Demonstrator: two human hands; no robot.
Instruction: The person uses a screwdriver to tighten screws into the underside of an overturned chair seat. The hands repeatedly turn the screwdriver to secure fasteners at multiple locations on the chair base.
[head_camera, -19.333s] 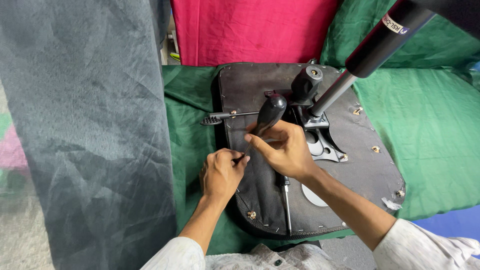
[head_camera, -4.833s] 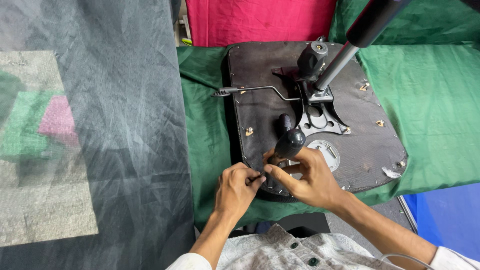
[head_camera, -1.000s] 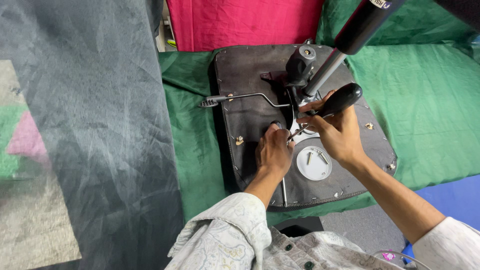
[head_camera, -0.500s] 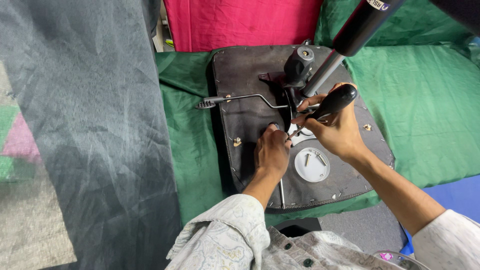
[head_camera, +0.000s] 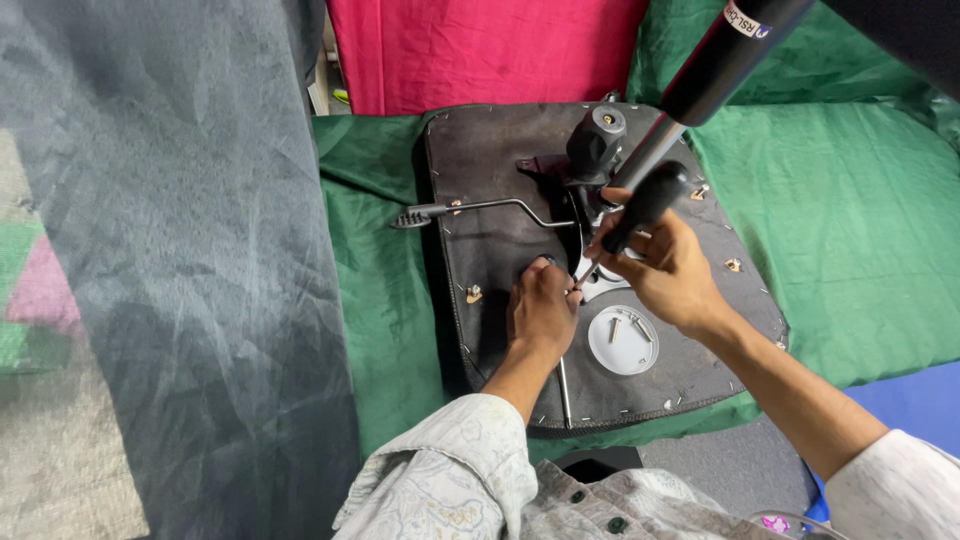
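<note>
A person's right hand (head_camera: 670, 275) grips a black-handled screwdriver (head_camera: 640, 210), its tip at the metal mechanism (head_camera: 590, 270) of an upturned black fabric chair seat (head_camera: 500, 170) lying on green cloth (head_camera: 850, 220). The left hand (head_camera: 542, 310), at nine o'clock of the tip, pinches there. A white round lid (head_camera: 622, 340) holding screws lies at six o'clock.

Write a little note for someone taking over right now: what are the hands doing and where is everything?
Right hand: shut on the black-handled screwdriver, tip angled down at the metal mechanism.
Left hand: fingertips at the screwdriver tip; whether they pinch a screw is hidden.
Upturned chair seat lies on green cloth, gas cylinder sticking up, lever to the left.
White lid holds two loose screws.
Done: brass-coloured fittings show at the seat edges.
Left: those loose screws are not yet in.
</note>
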